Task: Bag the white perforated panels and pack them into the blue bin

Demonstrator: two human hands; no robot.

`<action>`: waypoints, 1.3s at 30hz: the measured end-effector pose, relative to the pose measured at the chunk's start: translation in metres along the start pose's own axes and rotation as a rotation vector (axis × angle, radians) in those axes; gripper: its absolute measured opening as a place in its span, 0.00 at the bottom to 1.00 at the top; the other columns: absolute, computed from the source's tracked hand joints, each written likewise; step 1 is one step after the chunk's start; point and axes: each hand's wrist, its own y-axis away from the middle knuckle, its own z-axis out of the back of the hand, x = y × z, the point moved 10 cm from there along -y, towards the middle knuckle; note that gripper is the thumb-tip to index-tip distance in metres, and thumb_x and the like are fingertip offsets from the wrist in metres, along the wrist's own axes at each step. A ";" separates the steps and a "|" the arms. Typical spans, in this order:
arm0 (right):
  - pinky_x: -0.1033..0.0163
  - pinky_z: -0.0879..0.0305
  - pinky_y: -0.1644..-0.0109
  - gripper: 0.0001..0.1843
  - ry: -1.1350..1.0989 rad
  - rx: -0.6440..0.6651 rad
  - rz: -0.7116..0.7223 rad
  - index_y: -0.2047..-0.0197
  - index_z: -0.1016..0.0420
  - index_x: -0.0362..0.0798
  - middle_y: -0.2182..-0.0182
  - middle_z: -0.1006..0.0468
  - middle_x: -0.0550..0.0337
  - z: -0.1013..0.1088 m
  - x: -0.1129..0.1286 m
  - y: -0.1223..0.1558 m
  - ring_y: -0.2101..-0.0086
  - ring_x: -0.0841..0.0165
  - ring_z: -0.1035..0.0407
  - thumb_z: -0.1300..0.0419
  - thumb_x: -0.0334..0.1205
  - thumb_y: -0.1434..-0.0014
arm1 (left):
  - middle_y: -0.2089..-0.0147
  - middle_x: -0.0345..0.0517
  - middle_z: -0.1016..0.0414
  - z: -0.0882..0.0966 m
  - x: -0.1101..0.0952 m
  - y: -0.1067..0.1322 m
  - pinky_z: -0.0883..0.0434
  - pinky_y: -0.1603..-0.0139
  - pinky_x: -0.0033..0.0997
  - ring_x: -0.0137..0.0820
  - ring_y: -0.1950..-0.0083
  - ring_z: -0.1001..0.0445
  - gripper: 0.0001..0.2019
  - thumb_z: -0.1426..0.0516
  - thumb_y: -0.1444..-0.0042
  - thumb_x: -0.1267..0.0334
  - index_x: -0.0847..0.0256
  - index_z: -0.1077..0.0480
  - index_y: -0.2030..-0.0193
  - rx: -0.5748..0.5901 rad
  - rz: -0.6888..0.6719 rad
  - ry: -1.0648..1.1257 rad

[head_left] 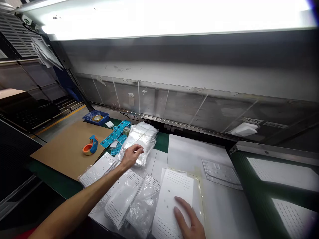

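Observation:
My left hand reaches forward and its fingers pinch the near edge of a bundle of clear plastic bags lying on the bench. My right hand lies flat, fingers spread, on a white perforated sheet close to me. Several bagged perforated sheets lie fanned out between the two hands, and an empty clear bag lies among them.
A brown cardboard sheet at left carries an orange and blue tape dispenser. Behind it are a blue tray and blue label strips. More perforated pieces lie at right. A grey machine wall closes the back.

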 end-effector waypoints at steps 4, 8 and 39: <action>0.57 0.36 0.51 0.21 -0.350 0.239 -0.047 0.59 0.26 0.54 0.55 0.24 0.58 -0.025 0.027 0.012 0.51 0.55 0.34 0.34 0.52 0.57 | 0.63 0.47 0.25 -0.036 -0.013 0.031 0.32 0.62 0.30 0.34 0.62 0.28 0.12 0.43 0.49 0.56 0.63 0.26 0.67 0.096 0.050 0.131; 0.62 0.34 0.68 0.20 -0.851 0.569 -0.230 0.63 0.28 0.52 0.67 0.21 0.58 -0.073 0.025 0.024 0.67 0.60 0.26 0.31 0.47 0.60 | 0.70 0.46 0.26 -0.065 -0.013 0.058 0.32 0.68 0.29 0.31 0.70 0.29 0.12 0.42 0.49 0.56 0.64 0.26 0.65 0.237 0.176 0.335; 0.43 0.42 0.47 0.46 -0.760 0.128 -0.257 0.35 0.60 0.64 0.43 0.34 0.58 -0.059 0.003 0.038 0.47 0.54 0.37 0.40 0.58 0.51 | 0.68 0.44 0.27 -0.102 0.002 0.111 0.36 0.65 0.31 0.34 0.66 0.31 0.19 0.49 0.46 0.46 0.60 0.30 0.60 0.145 0.436 0.567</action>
